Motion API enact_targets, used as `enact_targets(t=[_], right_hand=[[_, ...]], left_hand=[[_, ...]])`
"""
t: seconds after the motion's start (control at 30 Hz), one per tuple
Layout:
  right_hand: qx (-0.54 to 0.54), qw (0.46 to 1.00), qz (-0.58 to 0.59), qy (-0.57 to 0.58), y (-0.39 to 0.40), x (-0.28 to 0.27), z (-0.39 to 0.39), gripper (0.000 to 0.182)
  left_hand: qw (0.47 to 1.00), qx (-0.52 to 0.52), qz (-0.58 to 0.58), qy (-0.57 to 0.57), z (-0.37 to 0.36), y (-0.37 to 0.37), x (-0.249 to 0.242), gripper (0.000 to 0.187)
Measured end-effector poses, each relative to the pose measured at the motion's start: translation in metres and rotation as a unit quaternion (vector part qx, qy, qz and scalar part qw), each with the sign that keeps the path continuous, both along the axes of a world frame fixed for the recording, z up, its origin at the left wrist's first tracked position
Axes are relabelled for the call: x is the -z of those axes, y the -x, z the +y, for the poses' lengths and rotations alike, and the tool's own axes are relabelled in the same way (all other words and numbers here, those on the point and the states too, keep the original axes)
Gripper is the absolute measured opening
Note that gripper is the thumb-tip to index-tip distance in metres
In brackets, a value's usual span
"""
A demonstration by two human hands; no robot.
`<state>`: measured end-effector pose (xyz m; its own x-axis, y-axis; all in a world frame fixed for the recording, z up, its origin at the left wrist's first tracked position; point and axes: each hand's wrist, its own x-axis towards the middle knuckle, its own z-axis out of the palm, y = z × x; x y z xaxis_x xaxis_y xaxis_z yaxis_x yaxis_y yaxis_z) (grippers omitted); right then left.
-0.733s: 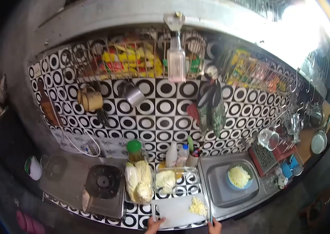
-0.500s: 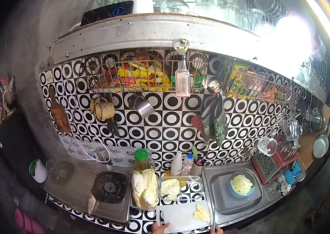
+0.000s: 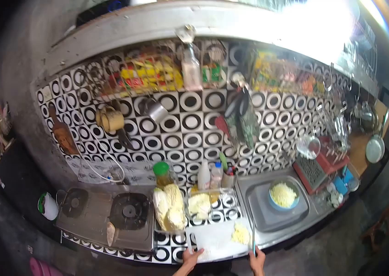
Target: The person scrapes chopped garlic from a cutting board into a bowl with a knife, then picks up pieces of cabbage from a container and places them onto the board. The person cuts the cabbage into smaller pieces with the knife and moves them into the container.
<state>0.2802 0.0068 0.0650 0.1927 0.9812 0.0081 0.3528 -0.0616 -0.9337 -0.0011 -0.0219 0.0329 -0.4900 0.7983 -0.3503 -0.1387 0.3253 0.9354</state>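
My left hand (image 3: 191,258) grips the front left corner of a white cutting board (image 3: 213,241), its thumb on top. My right hand (image 3: 257,260) is closed around the teal handle of a knife (image 3: 252,239), whose blade points away from me along the board's right edge. Beside the blade, on the board, lies a pile of finely chopped pale yellow vegetable (image 3: 240,234). Behind the board, a clear glass dish (image 3: 231,212) contains a pale cut piece (image 3: 199,205). To its left sit pale cabbage heads (image 3: 170,209) in a tray.
A blue bowl of chopped pale vegetable (image 3: 283,195) stands in the sink (image 3: 259,221) on the right. A two-burner stove (image 3: 98,230) is on the left. Bottles (image 3: 203,177) and a green-lidded jar (image 3: 161,174) line the tiled wall. Mugs (image 3: 111,120) hang above.
The head view has tilted down, so the counter and both hands sit higher in the picture and more of the hands shows. Each hand keeps its hold.
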Motion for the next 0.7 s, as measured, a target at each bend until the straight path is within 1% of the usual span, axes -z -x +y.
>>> enact_targets(t=[0.03,0.1,0.17,0.2,0.23,0.3,0.37,0.4,0.43,0.5,0.57,0.6,0.63,0.67,0.7], right_hand=[[-0.009,1.000,0.007,-0.015,-0.001,-0.005,0.001,0.037],[-0.007,0.997,-0.052,-0.048,-0.013,0.010,0.004,0.037],[-0.003,0.997,-0.040,-0.071,-0.017,-0.008,0.009,0.036],[-0.010,0.997,-0.022,-0.077,-0.020,-0.012,0.014,0.037],[-0.017,0.997,-0.005,-0.080,-0.025,-0.018,0.018,0.037],[0.001,0.996,0.093,-0.005,-0.021,-0.076,0.025,0.038],[0.000,0.995,0.101,-0.017,-0.033,-0.083,0.041,0.040],[0.004,0.991,0.136,0.003,-0.039,-0.096,0.047,0.040],[0.006,0.985,0.171,0.021,-0.045,-0.109,0.055,0.040],[-0.008,0.984,0.175,-0.017,-0.066,-0.107,0.073,0.040],[-0.029,0.983,0.179,0.008,-0.091,-0.117,0.089,0.041],[-0.035,0.983,0.177,0.019,-0.103,-0.120,0.095,0.041],[-0.046,0.978,0.201,0.029,-0.114,-0.122,0.102,0.042],[-0.057,0.972,0.224,0.040,-0.124,-0.122,0.108,0.042],[-0.065,0.971,0.223,0.047,-0.134,-0.119,0.116,0.042]], left_hand=[[1.000,0.001,-0.020,-0.009,-0.001,-0.003,-0.014,0.039],[0.998,-0.007,-0.065,0.004,-0.006,-0.014,-0.067,0.039],[0.996,-0.002,-0.086,-0.038,-0.008,-0.021,-0.064,0.039],[0.996,-0.018,-0.088,-0.023,-0.009,-0.026,-0.075,0.034],[0.995,-0.032,-0.080,-0.056,-0.011,-0.029,-0.063,0.024],[0.997,-0.052,-0.044,-0.035,-0.011,-0.038,-0.068,0.030],[0.995,-0.071,-0.047,-0.058,-0.006,-0.047,-0.068,0.036],[0.992,-0.076,-0.073,-0.070,-0.002,-0.054,-0.080,0.035],[0.994,-0.053,-0.076,-0.054,-0.002,-0.057,-0.081,0.035],[0.989,-0.073,-0.087,-0.091,0.006,-0.073,-0.089,0.035],[0.986,-0.090,-0.085,-0.110,0.017,-0.091,-0.090,0.027],[0.988,-0.084,-0.074,-0.103,0.021,-0.098,-0.093,0.018],[0.986,-0.108,-0.075,-0.105,0.029,-0.109,-0.097,0.016],[0.986,-0.108,-0.071,-0.101,0.035,-0.116,-0.099,0.017],[0.987,-0.107,-0.068,-0.099,0.044,-0.124,-0.102,0.018]])
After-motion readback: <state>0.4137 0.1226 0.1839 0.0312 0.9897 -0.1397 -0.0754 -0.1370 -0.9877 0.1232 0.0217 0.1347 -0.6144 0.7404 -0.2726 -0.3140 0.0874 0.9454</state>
